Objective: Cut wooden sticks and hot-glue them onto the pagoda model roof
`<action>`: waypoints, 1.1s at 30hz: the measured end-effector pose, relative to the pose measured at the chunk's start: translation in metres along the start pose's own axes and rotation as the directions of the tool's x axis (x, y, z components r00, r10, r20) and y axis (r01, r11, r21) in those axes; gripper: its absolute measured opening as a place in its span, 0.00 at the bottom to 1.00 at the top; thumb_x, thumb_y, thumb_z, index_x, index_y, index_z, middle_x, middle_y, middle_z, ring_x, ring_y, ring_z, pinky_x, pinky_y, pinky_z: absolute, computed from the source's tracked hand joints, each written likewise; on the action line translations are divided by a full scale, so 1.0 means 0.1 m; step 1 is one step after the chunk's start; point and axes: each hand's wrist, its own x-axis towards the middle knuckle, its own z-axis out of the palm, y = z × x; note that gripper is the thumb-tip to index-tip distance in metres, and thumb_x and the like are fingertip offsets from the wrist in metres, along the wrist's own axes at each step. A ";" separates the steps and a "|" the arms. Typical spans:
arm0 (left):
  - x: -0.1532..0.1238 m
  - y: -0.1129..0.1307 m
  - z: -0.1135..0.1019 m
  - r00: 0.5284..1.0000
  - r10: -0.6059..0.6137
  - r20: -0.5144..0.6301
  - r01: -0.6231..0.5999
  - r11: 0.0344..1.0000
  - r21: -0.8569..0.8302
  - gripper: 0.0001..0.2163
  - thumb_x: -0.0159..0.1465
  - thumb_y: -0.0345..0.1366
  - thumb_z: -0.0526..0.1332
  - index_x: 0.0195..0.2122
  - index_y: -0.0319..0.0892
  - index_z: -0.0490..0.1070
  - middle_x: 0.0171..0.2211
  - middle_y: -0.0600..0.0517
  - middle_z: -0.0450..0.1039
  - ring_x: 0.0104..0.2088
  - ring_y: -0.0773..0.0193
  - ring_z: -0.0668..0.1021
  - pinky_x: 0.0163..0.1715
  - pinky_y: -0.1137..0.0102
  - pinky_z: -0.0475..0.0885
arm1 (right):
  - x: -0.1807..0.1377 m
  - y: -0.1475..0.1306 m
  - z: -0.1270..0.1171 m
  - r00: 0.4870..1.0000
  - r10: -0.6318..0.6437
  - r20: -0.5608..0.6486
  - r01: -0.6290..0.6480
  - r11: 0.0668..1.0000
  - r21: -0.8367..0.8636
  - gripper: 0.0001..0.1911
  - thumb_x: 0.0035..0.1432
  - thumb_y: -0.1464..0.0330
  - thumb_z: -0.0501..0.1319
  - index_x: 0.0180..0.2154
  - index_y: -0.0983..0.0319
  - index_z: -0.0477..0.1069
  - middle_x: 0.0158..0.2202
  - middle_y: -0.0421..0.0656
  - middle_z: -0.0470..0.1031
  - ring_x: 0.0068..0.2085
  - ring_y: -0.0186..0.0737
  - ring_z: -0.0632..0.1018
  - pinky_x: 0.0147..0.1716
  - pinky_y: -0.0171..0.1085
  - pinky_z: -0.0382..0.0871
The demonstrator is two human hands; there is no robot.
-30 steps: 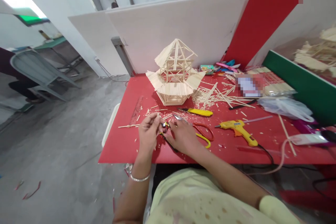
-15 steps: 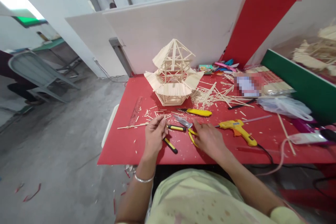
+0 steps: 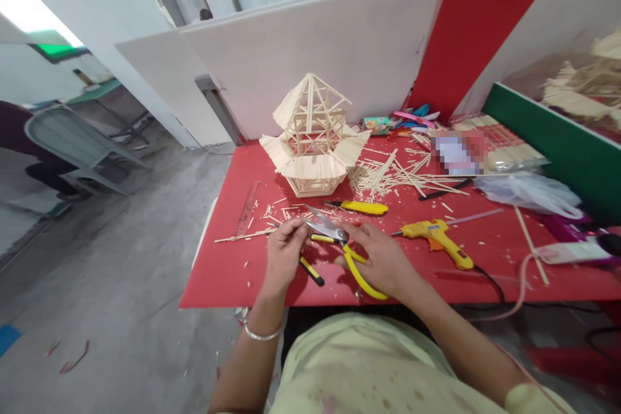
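Head view: right hand has its fingers round the yellow-handled scissors over the red tabletop, probably so the open blades face the left hand, pinched narrow, can't tell on what.

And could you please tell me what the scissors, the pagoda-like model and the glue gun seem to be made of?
Scissors: polished metal blades, by their silvery shine; the yellow handle looks like plastic or coated metal.
Pagoda-like model: bare sticks, probably wood or bamboo, from their pale matte colour.
Glue gun: likely smooth plastic, its shell evenly yellow.
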 end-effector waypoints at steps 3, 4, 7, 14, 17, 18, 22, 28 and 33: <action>0.01 0.02 -0.06 0.995 0.050 0.088 -0.062 0.989 0.137 0.08 0.63 0.40 0.65 0.32 0.40 0.78 0.24 0.54 0.72 0.25 0.69 0.72 0.27 0.74 0.66 | 0.03 -0.04 -0.04 0.999 -0.015 0.048 0.016 0.999 -0.028 0.36 0.60 0.45 0.56 0.63 0.54 0.62 0.46 0.48 0.71 0.43 0.47 0.76 0.40 0.42 0.69; 0.01 0.03 -0.07 0.993 0.063 0.102 -0.079 0.984 0.162 0.08 0.63 0.40 0.64 0.32 0.40 0.78 0.24 0.54 0.72 0.26 0.69 0.72 0.27 0.74 0.66 | 0.04 -0.05 -0.04 0.998 -0.023 0.056 0.025 0.999 -0.039 0.35 0.60 0.45 0.56 0.63 0.54 0.62 0.46 0.48 0.72 0.43 0.47 0.76 0.39 0.42 0.69; 0.02 0.04 -0.11 0.987 0.094 0.127 -0.119 0.972 0.205 0.08 0.64 0.39 0.63 0.32 0.41 0.78 0.25 0.54 0.73 0.27 0.68 0.72 0.28 0.73 0.65 | 0.05 -0.06 -0.04 0.997 -0.036 0.067 0.039 0.998 -0.053 0.32 0.62 0.48 0.56 0.63 0.53 0.62 0.46 0.47 0.73 0.42 0.47 0.77 0.37 0.41 0.68; 0.04 0.05 -0.16 0.976 0.094 0.196 -0.137 0.966 0.221 0.07 0.64 0.37 0.62 0.32 0.41 0.78 0.26 0.53 0.73 0.28 0.66 0.71 0.30 0.72 0.65 | 0.06 -0.05 -0.01 0.992 -0.075 0.100 0.064 0.992 0.106 0.33 0.62 0.47 0.56 0.63 0.57 0.64 0.46 0.48 0.75 0.43 0.45 0.77 0.43 0.41 0.69; 0.03 0.03 -0.19 0.977 0.089 0.194 -0.131 0.967 0.217 0.08 0.64 0.37 0.62 0.31 0.41 0.77 0.25 0.53 0.71 0.26 0.67 0.69 0.29 0.73 0.64 | 0.05 -0.06 0.02 0.993 -0.062 0.101 0.054 0.995 0.079 0.34 0.61 0.47 0.56 0.62 0.59 0.65 0.46 0.50 0.76 0.43 0.47 0.78 0.43 0.42 0.69; 0.03 0.02 -0.20 0.978 0.089 0.190 -0.130 0.967 0.218 0.08 0.64 0.37 0.62 0.30 0.41 0.77 0.24 0.53 0.71 0.26 0.68 0.69 0.28 0.73 0.63 | 0.05 -0.06 0.03 0.994 -0.060 0.096 0.054 0.996 0.064 0.34 0.61 0.47 0.57 0.62 0.60 0.65 0.45 0.50 0.76 0.43 0.48 0.78 0.42 0.42 0.70; 0.01 -0.05 -0.21 0.985 0.026 0.168 -0.051 0.987 0.150 0.10 0.63 0.40 0.64 0.30 0.40 0.78 0.24 0.53 0.72 0.24 0.69 0.68 0.26 0.74 0.63 | 0.05 -0.05 0.09 0.994 -0.075 0.075 0.065 0.989 0.135 0.30 0.61 0.50 0.58 0.58 0.60 0.69 0.43 0.49 0.79 0.40 0.46 0.79 0.39 0.39 0.69; 0.07 -0.08 -0.19 0.985 -0.119 0.127 0.143 0.969 -0.201 0.10 0.59 0.41 0.68 0.36 0.40 0.78 0.24 0.52 0.74 0.19 0.73 0.68 0.18 0.78 0.60 | 0.08 0.01 0.15 0.999 -0.017 0.038 0.011 0.989 0.149 0.26 0.63 0.52 0.56 0.58 0.56 0.69 0.43 0.47 0.81 0.39 0.43 0.80 0.37 0.36 0.69; 0.15 -0.06 -0.23 0.974 -0.211 0.076 0.223 0.875 -0.430 0.11 0.57 0.39 0.71 0.36 0.40 0.75 0.27 0.52 0.76 0.24 0.70 0.76 0.24 0.76 0.72 | 0.06 0.10 0.18 0.964 0.266 -0.020 -0.259 0.915 -0.308 0.31 0.62 0.46 0.53 0.60 0.56 0.66 0.41 0.49 0.80 0.39 0.50 0.80 0.34 0.39 0.68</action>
